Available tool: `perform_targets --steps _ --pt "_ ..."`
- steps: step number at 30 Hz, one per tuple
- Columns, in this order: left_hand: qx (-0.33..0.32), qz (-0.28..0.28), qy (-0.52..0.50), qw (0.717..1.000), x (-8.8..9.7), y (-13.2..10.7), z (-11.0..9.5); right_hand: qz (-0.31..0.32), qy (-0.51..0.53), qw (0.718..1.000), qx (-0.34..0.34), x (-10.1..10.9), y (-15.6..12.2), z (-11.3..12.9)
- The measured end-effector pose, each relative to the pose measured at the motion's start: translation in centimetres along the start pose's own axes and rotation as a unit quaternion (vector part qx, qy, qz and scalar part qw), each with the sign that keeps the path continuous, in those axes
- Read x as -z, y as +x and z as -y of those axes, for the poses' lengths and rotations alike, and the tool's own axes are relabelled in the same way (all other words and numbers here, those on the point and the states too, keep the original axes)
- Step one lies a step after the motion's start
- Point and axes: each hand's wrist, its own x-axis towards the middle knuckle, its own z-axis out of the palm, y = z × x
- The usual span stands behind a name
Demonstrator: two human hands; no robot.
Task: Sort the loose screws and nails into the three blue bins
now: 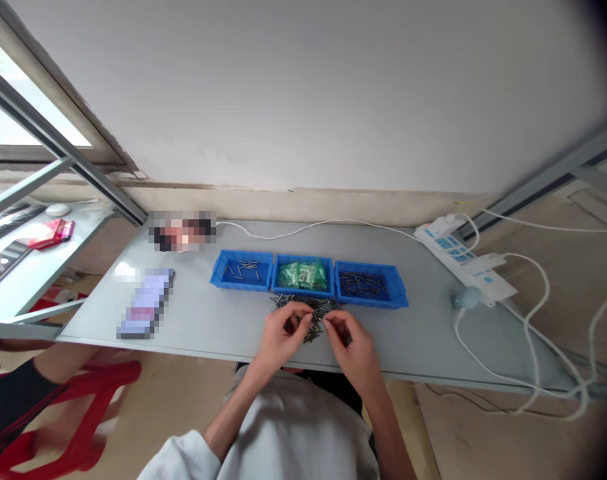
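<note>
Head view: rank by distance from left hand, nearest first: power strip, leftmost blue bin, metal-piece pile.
1. Metal-piece pile: right at the left hand, on the table in front of the bins.
2. Leftmost blue bin: beyond the hand, to its left.
3. Power strip: far off on the table's right side.

The phone [146, 303] is pixelated; the left hand [284, 333] partly hides the metal pile [313, 331]; the window [3, 123] is cropped.
</note>
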Motion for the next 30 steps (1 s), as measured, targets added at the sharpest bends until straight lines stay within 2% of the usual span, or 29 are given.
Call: perform_targets --steps 5,8,15,21,30 --pt "-0.038 0.031 0.011 0.999 0.0 0.1 -0.1 0.001 0.129 0.991 -0.036 -1.7 0.4 1.0" --pt "-0.050 0.030 0.006 0.998 0.0 0.3 -0.2 -0.002 0.165 0.985 -0.053 -2.4 0.5 1.0" --pt "-0.058 0.035 0.006 0.998 -0.1 0.3 0.3 0.011 0.197 0.977 -0.077 -2.4 0.2 0.6" --pt "-0.027 -0.003 0.028 0.999 -0.2 0.0 0.4 0.009 0.203 0.976 -0.075 -2.5 0.0 0.2" --pt "-0.029 0.003 0.028 0.999 -0.4 0.0 0.8 0.002 0.203 0.976 -0.078 -2.5 0.2 0.4"
